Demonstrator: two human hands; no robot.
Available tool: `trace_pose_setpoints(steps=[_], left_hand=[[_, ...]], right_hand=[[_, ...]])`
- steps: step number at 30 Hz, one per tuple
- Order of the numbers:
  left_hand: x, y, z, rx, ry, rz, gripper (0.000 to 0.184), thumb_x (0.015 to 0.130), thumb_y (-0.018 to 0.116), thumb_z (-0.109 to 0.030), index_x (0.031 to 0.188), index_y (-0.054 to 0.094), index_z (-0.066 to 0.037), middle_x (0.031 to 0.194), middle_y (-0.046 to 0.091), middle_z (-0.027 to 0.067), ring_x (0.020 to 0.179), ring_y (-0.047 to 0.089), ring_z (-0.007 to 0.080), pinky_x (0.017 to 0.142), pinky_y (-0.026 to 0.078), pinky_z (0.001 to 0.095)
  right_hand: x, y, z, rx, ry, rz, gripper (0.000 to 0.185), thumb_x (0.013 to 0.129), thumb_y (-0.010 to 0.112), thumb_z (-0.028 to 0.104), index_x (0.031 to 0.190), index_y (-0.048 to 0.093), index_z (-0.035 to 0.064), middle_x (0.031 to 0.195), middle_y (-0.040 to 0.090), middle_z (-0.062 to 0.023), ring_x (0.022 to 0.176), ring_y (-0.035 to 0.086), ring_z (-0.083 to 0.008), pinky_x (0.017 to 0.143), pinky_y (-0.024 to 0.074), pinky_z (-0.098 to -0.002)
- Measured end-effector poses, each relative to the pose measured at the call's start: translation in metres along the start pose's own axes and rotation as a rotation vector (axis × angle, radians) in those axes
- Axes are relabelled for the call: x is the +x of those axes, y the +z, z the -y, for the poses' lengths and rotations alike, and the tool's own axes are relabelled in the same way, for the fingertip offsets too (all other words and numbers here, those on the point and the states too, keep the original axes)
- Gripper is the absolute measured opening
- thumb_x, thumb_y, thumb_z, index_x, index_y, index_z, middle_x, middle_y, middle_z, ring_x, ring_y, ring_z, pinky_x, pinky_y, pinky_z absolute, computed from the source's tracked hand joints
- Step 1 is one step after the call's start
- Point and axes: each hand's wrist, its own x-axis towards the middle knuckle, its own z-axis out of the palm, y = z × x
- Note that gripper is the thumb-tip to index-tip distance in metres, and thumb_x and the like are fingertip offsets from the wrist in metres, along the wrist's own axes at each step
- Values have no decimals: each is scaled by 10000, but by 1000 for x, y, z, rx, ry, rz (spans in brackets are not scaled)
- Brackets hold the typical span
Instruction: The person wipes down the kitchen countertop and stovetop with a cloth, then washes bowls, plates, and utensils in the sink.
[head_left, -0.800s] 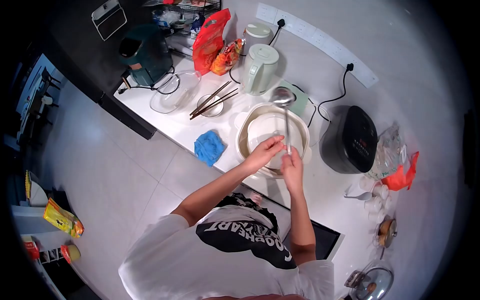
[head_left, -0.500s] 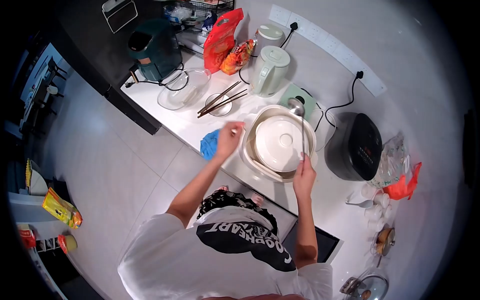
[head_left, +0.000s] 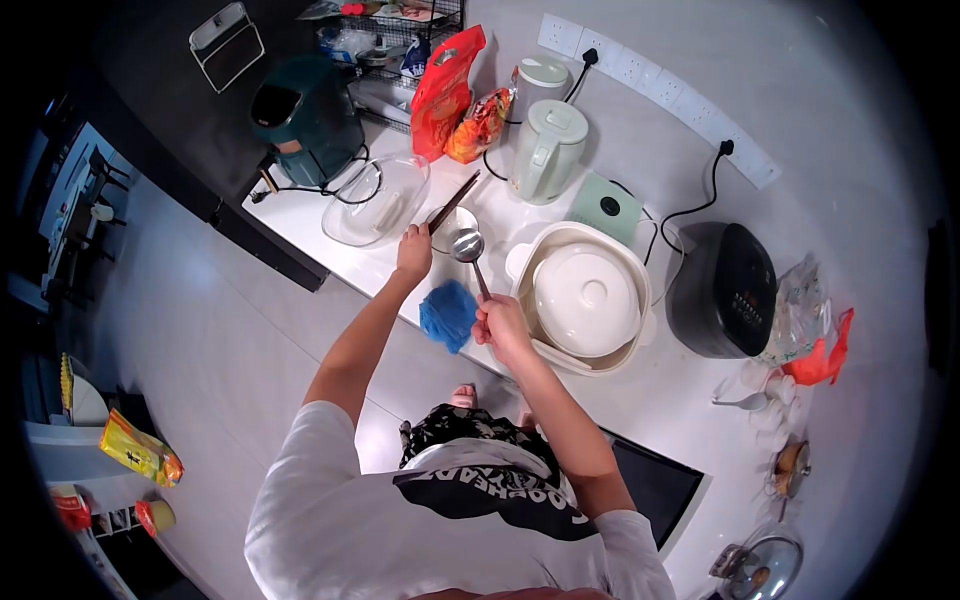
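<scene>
My left hand (head_left: 414, 252) is closed around the dark chopsticks (head_left: 458, 198), which slant up over a small white bowl (head_left: 441, 240). A metal ladle (head_left: 467, 246) is in my right hand (head_left: 503, 328), its round head over the near side of that bowl. Whether ladle and bowl touch I cannot tell. Below the bowl, between my forearms, lies a crumpled blue cloth or bag (head_left: 447, 316) at the counter's edge. Right of the ladle stands a cream basin (head_left: 522, 292) holding a white lidded pot (head_left: 585, 310).
A clear glass dish (head_left: 350, 215) sits left of the bowl. Behind are a green kettle (head_left: 548, 155), a red bag (head_left: 443, 100), a green scale-like device (head_left: 603, 207) and a dark green air fryer (head_left: 305, 125). A black rice cooker (head_left: 722, 290) stands right, with cords along the wall.
My right hand has carried the ladle left from over the lidded pot to the bowl. My left hand has moved up and left and taken hold of the chopsticks.
</scene>
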Motion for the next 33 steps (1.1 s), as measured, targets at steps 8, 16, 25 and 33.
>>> trace_pose_setpoints(steps=[8, 16, 25, 33], left_hand=[[-7, 8, 12, -83, 180, -107, 323, 833, 468, -66, 1140, 430, 27, 971, 502, 218, 873, 524, 369, 776, 444, 422], [-10, -21, 9, 7, 246, 2, 388, 824, 522, -137, 1165, 427, 23, 973, 526, 202, 899, 525, 368, 803, 436, 430], [-22, -23, 11, -158, 241, -14, 503, 797, 550, -99, 1246, 369, 34, 1106, 484, 230, 1021, 477, 378, 894, 397, 431], [-59, -38, 10, -296, 150, -182, 475, 788, 608, -117, 1189, 433, 67, 1201, 445, 248, 1143, 415, 388, 974, 353, 400]], right_hand=[[70, 19, -15, 252, 133, 71, 126, 854, 429, 123, 807, 477, 18, 686, 508, -82, 559, 552, -208, 465, 443, -319], [68, 13, -77, -48, -227, 41, 359, 874, 491, 243, 1155, 465, 20, 1048, 534, -171, 962, 527, -287, 829, 416, -425], [84, 7, -137, -1477, -829, -206, 455, 827, 521, 180, 1273, 447, 127, 1400, 269, -155, 1289, 212, -399, 1025, 201, -555], [192, 2, -77, -1325, -662, -750, 475, 863, 473, 260, 1309, 404, 110, 1414, 242, -171, 1279, 180, -451, 1050, 127, -545]])
